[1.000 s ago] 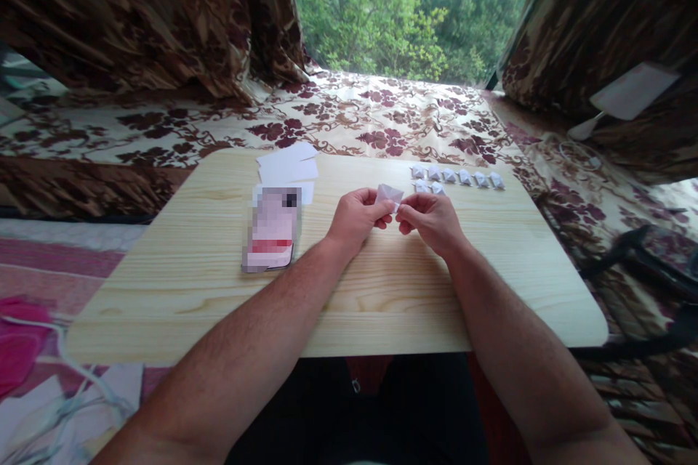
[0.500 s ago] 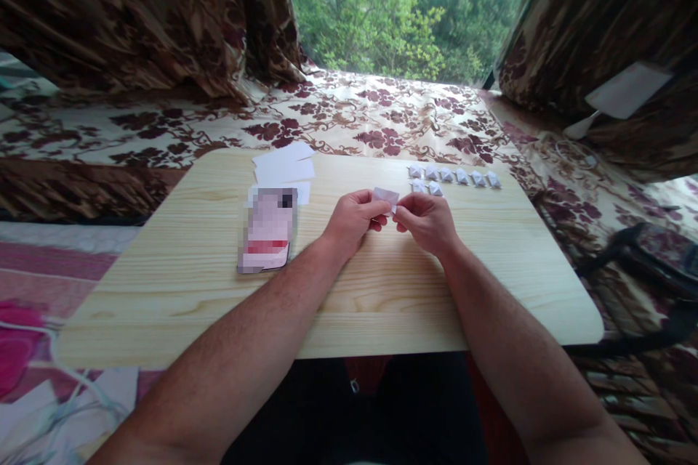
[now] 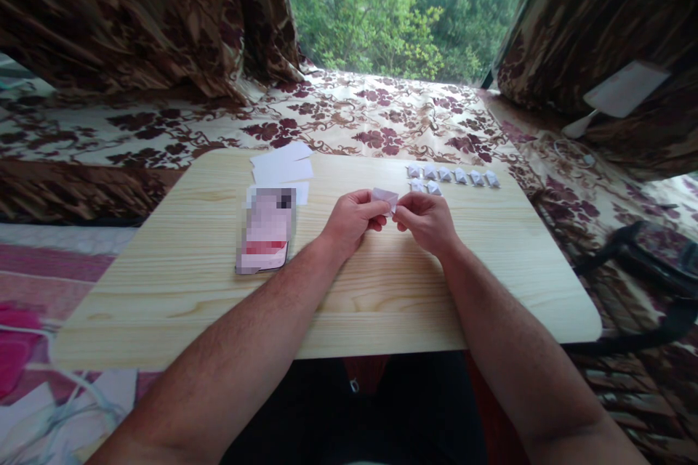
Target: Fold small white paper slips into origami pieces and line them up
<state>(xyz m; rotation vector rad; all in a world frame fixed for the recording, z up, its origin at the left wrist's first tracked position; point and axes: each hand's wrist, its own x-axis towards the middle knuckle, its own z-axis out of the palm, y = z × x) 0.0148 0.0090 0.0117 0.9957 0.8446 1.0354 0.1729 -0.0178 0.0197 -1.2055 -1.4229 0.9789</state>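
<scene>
A small folded piece of white paper (image 3: 384,196) is held up between my two hands, over the middle of the table. My left hand (image 3: 357,219) pinches its left side, the thumb lying across the front. At the lower right corner of the paper, my right hand (image 3: 424,219) pinches with thumb and index finger. Just beyond my right hand, several small folded white paper pieces (image 3: 461,175) with raised points sit in two rows. The fingers' undersides and the back of the paper are hidden.
A pale wood table (image 3: 218,320) carries everything. White paper sheets (image 3: 282,163) lie at the back left, and a pinkish phone (image 3: 265,229), partly pixelated, rests in front of them by my left forearm. A black chair (image 3: 648,261) stands right of the table.
Both hands stay nearly in place on the paper. The paper's upper part looks slightly different in angle, and the whole view has shifted a little.
</scene>
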